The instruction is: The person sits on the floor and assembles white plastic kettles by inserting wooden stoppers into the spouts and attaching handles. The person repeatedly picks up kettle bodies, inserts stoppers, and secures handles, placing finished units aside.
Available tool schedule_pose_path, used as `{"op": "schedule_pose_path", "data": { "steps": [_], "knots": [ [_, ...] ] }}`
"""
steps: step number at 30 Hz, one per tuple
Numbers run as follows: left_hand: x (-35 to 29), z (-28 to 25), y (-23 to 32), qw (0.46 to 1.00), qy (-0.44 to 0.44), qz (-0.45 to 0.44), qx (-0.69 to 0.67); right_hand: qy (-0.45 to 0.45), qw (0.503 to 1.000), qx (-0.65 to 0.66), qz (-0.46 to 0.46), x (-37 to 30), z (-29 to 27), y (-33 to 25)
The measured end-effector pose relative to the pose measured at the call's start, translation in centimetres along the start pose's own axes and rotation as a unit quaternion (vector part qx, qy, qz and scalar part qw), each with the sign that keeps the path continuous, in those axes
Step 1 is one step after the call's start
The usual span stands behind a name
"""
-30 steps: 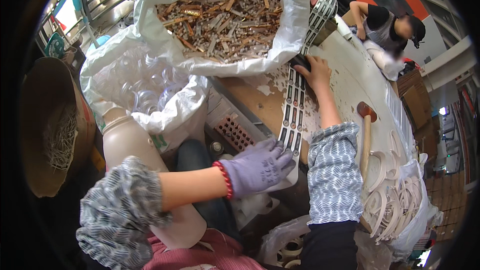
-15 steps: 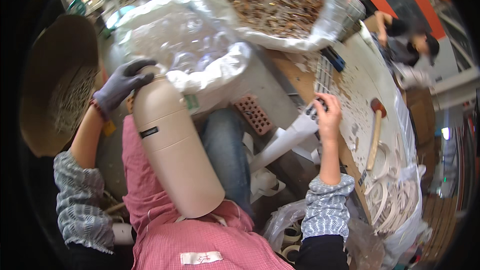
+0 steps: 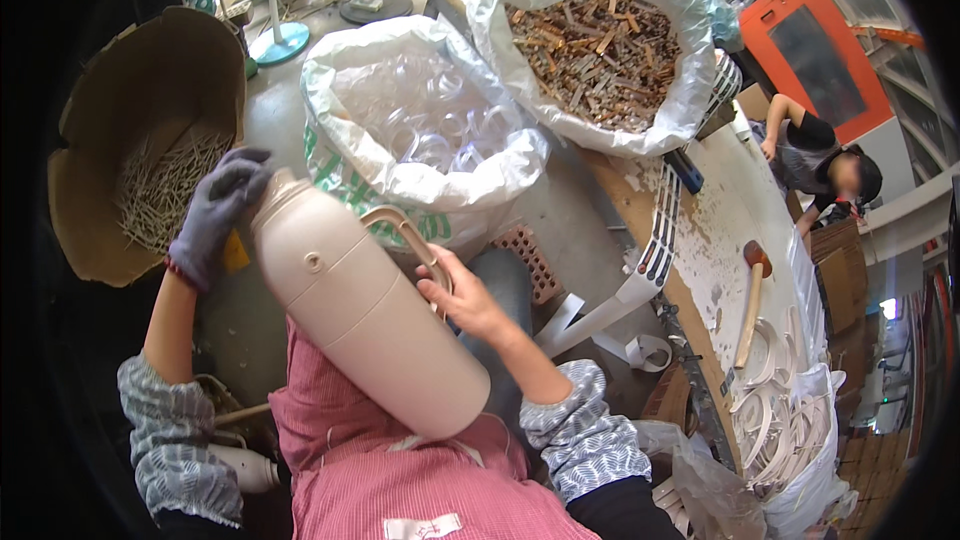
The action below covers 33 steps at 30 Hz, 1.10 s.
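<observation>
A beige thermos jug (image 3: 370, 300) lies slantwise across my lap, its neck up and to the left and its base against my red apron (image 3: 400, 485). My left hand (image 3: 225, 205), in a grey glove, is closed at the neck. My bare right hand (image 3: 465, 295) has its fingers around the jug's beige handle (image 3: 402, 230). A small round hole shows in the jug's side. To the right, a white strip with dark labels (image 3: 655, 250) hangs over the edge of the worktable (image 3: 715, 200).
Left stands a cardboard drum (image 3: 95, 130) of thin sticks. Ahead are a sack of clear plastic rings (image 3: 335, 140) and a sack of rusty metal pieces (image 3: 500, 0). A mallet (image 3: 750, 300) and pale curved strips (image 3: 780, 420) lie on the table. Another person (image 3: 810, 155) works beyond it.
My right hand has left the label strip and taken hold of the jug's handle. The jug has turned, so its dark label is hidden and the handle side shows.
</observation>
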<state>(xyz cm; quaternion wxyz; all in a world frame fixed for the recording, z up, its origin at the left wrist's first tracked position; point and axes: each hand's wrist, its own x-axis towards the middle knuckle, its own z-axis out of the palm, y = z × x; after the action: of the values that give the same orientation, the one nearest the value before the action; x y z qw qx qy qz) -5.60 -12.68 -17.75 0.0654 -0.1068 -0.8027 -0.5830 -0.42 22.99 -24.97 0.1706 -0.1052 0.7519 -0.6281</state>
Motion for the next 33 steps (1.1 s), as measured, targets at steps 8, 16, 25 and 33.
{"op": "schedule_pose_path", "data": {
  "steps": [8,16,25,33],
  "knots": [
    [-1.5,5.7,11.7,0.93,-0.266,0.091,0.236,-0.148,0.956,-0.211,-0.136,-0.3,-1.0,-9.5],
    [-3.7,6.9,9.6,0.98,-0.154,-0.119,-0.036,0.362,0.835,-0.403,-0.096,11.2,-22.4,-11.6],
    [-3.1,11.3,6.8,0.914,-0.375,-0.156,0.015,0.412,0.755,-0.472,-0.195,14.9,-24.8,-10.6],
    [-5.7,15.5,4.1,0.983,-0.159,0.064,0.064,0.057,0.996,-0.025,-0.063,1.9,-7.3,-8.7]
  ]
}}
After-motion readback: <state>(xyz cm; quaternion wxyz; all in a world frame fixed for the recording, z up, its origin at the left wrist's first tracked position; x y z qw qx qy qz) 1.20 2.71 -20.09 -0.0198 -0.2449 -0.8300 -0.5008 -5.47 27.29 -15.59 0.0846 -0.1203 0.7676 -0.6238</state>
